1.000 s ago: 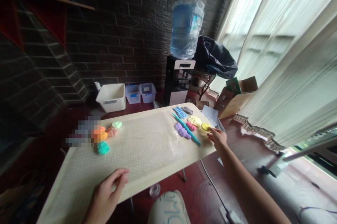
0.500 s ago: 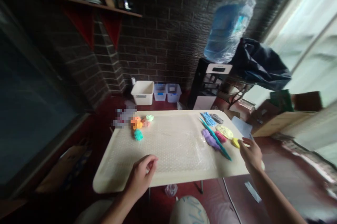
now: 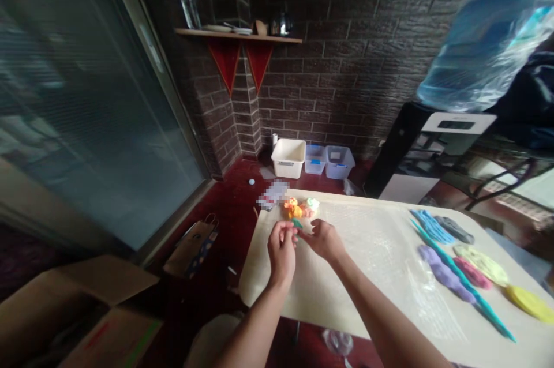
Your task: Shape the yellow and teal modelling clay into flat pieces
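Note:
Both my hands are close together at the table's far left part. A small green clump (image 3: pixel 296 222), soft-looking like modelling clay, shows at the fingertips of my left hand (image 3: pixel 282 247), whose fingers are curled in at it. My right hand (image 3: pixel 324 239) comes in from the right, its thumb stretched toward the clump and its index finger bent and apart from the thumb. Fingers hide part of the green clump, so I cannot tell whether it is off the table. Just beyond lie an orange clump (image 3: pixel 295 210) and a pale green clump (image 3: pixel 312 204).
On the table (image 3: pixel 363 229), to the right, lie a long tapered teal strip (image 3: pixel 463 278), a purple piece (image 3: pixel 445 273), blue strands (image 3: pixel 433 226) and a yellow piece (image 3: pixel 530 301). A water dispenser (image 3: pixel 411 183) and a white bin (image 3: pixel 288 159) stand behind. An open cardboard box (image 3: pixel 108 281) is at left.
My view has turned left. My right hand has left the yellow piece and crossed to the green clump. My left hand has moved from the table's front up to that clump.

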Motion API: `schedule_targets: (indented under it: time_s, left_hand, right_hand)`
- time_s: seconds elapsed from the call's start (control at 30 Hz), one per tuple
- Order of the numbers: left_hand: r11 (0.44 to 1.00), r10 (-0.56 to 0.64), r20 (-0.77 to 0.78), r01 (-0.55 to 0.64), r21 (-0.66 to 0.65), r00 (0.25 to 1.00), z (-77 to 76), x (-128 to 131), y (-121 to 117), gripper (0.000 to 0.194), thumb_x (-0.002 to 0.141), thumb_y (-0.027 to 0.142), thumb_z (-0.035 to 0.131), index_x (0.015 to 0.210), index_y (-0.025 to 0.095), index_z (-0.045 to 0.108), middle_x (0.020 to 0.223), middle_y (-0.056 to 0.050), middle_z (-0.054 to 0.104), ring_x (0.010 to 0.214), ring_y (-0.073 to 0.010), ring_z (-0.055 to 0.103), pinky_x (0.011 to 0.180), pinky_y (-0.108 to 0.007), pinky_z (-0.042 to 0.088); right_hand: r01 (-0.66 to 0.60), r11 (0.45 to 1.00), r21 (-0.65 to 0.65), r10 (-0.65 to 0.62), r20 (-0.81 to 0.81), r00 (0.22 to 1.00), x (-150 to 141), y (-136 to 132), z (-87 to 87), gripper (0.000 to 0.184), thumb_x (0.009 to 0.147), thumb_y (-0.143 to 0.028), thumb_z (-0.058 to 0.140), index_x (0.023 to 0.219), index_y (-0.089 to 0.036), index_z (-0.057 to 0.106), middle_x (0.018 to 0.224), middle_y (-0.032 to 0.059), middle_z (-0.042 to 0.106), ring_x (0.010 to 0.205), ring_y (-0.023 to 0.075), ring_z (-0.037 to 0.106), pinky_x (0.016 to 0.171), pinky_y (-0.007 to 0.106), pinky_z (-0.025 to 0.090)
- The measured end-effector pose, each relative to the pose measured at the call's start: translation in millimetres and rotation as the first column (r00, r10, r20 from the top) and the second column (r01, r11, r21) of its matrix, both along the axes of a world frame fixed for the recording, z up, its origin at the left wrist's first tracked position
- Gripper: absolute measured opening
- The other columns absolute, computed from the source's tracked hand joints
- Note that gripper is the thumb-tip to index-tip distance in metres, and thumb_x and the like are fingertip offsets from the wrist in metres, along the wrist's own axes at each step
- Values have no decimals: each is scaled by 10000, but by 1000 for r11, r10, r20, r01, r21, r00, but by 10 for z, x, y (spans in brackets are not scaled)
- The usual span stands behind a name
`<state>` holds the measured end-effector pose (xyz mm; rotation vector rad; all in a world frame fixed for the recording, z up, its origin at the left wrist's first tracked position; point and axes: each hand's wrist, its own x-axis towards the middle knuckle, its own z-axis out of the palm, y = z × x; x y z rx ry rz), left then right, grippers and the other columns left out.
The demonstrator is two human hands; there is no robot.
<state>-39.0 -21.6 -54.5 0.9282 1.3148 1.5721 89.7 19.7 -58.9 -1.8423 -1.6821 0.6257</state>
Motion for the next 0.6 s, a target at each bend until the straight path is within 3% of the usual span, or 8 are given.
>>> schedule_targets:
  time_s: [0.07,0.17,0.3,0.43,0.5,0.6]
  left_hand:
    - [999,42,21,-42,-23,999,-84,-156,8,188,853,354,599,871,177,659,807,-59,704,623,-143,602,572,-242,452]
    - [997,68,56,-67,-24,996,-136,-250,31,168,868,308,548,893,174,646,797,-52,696,609,-137,598,563,-239,452]
    - [998,56,92,-56,-4,994,-105,-196,111,147,898,301,564,864,180,640,748,-35,678,609,-139,592,575,-241,448]
    - [999,20,107,-24,38,994,-89,-100,164,134,929,308,604,873,194,645,769,-19,673,665,-141,600,649,-247,465]
    - [999,-23,109,17,49,994,-103,-25,151,153,935,338,633,875,199,651,812,-27,689,708,-149,619,662,-246,466]
    - [995,-99,117,96,32,988,-147,131,71,181,929,356,654,851,193,659,781,-25,685,674,-146,609,624,-242,449]
  right_hand:
    - [40,999,-9,-40,26,999,-264,37,-119,432,765,-515,853,947,-138,746,943,206,783,887,346,773,716,348,511]
    - [51,999,10,-51,10,999,-427,28,-214,330,813,-421,795,1007,-162,727,1006,195,762,922,342,755,736,357,486]
    - [29,999,31,-26,-89,996,-314,-104,-191,227,787,-387,751,899,-201,684,848,111,735,796,289,733,702,342,473]
    - [66,998,12,-60,-276,959,-29,-319,-56,479,831,-522,655,1161,-175,650,779,65,732,706,262,733,669,352,532]
    - [70,996,-53,-87,-491,867,111,-407,13,612,850,-584,631,1289,-159,613,791,60,744,695,252,746,678,367,579]
    - [66,988,-136,-146,-745,651,282,-477,65,567,779,-563,742,1160,-148,676,797,68,740,732,249,758,720,379,613]
